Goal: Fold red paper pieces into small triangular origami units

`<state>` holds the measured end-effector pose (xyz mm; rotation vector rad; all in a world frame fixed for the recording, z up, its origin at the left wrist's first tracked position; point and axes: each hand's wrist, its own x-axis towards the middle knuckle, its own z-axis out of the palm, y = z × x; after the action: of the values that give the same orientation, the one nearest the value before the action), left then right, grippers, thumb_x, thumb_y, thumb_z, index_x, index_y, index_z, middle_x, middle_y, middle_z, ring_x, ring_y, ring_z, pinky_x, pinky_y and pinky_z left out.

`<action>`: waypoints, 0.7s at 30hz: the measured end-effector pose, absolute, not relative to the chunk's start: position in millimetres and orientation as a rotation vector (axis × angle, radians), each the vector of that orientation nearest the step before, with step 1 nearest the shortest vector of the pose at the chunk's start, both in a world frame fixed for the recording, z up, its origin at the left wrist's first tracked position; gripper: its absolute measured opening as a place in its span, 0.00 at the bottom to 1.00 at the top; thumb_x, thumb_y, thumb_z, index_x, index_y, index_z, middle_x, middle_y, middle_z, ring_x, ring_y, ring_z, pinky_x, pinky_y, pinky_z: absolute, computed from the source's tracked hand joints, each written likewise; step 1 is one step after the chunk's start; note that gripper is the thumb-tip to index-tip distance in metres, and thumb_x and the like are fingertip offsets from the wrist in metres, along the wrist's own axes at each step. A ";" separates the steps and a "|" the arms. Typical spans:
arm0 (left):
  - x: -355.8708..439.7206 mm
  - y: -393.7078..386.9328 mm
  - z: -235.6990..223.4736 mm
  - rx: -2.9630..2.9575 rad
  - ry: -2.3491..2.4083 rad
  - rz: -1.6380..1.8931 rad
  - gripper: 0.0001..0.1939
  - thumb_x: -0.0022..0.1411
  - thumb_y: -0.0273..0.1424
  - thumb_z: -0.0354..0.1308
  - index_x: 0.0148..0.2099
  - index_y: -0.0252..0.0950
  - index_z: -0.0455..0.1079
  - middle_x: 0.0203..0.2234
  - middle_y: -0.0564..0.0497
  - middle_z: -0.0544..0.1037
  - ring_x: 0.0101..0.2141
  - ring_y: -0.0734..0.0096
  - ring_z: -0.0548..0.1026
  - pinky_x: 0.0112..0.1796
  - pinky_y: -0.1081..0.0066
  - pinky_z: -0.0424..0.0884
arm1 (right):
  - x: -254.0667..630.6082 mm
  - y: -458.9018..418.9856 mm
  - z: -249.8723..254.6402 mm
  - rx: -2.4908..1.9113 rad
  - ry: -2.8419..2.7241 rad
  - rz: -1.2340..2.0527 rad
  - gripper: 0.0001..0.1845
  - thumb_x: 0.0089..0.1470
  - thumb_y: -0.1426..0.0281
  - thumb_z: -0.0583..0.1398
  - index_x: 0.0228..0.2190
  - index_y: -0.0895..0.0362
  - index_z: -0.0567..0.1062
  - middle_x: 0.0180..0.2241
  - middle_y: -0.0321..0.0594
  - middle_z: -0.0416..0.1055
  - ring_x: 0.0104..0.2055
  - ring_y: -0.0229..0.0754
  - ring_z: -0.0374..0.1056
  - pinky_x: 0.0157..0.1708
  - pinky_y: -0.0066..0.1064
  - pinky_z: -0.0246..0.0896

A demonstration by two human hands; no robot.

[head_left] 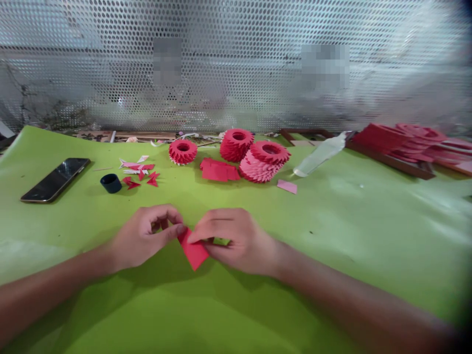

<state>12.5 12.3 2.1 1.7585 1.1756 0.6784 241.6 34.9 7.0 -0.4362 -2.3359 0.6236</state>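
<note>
Perforated metal sheeting (236, 64) closes off the far side of a lime-green worktop (368, 255). At its lower middle, a folded red paper piece (193, 251) sits between the two hands, its point aimed toward the bottom of the frame. The left hand (143, 238) grasps one side in a pinch of thumb and curled fingers, while the right hand (236, 241) grips the other side with its fingers laid over the paper. Neither hand is released. Held only at its edges, the small piece could skew if one pinch presses harder than the other, and too much force could crumple the thin paper or leave a crooked crease.

Farther up, loose red and pink folded paper pieces (138, 172) lie beside a black plastic cap (111, 183), with a smartphone (55, 180) at upper left. Three rings of stacked folded paper (236, 145) stand across the upper middle, near a flat pile of red paper rectangles (219, 169) and a pink paper slip (286, 186). A translucent plastic bottle (320, 154) lies on its side to their right, and more red folded paper (405, 138) fills the upper right. Any reach toward the rings passes over the loose pieces, which could easily be brushed out of place.
</note>
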 end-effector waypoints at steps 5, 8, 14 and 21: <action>11.2 11.9 0.2 1.809 1.200 0.777 0.13 0.63 0.41 0.61 0.35 0.36 0.78 0.27 0.50 0.79 0.27 0.70 0.71 0.27 0.73 0.65 | 238.6 34.4 7.1 -0.445 -2.343 0.862 0.07 0.61 0.69 0.64 0.39 0.56 0.83 0.34 0.41 0.81 0.32 0.36 0.75 0.33 0.25 0.68; 11.7 10.6 3.6 1.849 1.206 0.859 0.11 0.62 0.38 0.62 0.33 0.37 0.79 0.28 0.49 0.81 0.28 0.69 0.73 0.28 0.72 0.66 | 238.4 35.5 8.2 -0.563 -2.384 0.903 0.09 0.62 0.67 0.63 0.38 0.56 0.84 0.31 0.39 0.81 0.29 0.35 0.73 0.29 0.25 0.65; 13.7 8.1 5.8 1.894 1.299 0.820 0.12 0.63 0.38 0.60 0.35 0.38 0.81 0.28 0.49 0.82 0.26 0.69 0.73 0.25 0.73 0.63 | 237.1 32.0 14.6 -0.867 -2.330 0.936 0.09 0.60 0.68 0.62 0.33 0.58 0.83 0.27 0.38 0.79 0.25 0.35 0.70 0.24 0.25 0.60; 13.0 5.8 4.3 1.947 1.273 0.720 0.15 0.68 0.39 0.55 0.38 0.39 0.82 0.30 0.49 0.83 0.29 0.66 0.76 0.29 0.71 0.68 | 235.7 30.0 13.8 -0.894 -2.338 0.785 0.10 0.58 0.72 0.60 0.28 0.59 0.81 0.25 0.38 0.76 0.23 0.33 0.65 0.23 0.25 0.57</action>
<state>13.0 5.8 4.3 1.9468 1.2731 0.7204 235.7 30.0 13.8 -0.8937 -2.3383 0.7853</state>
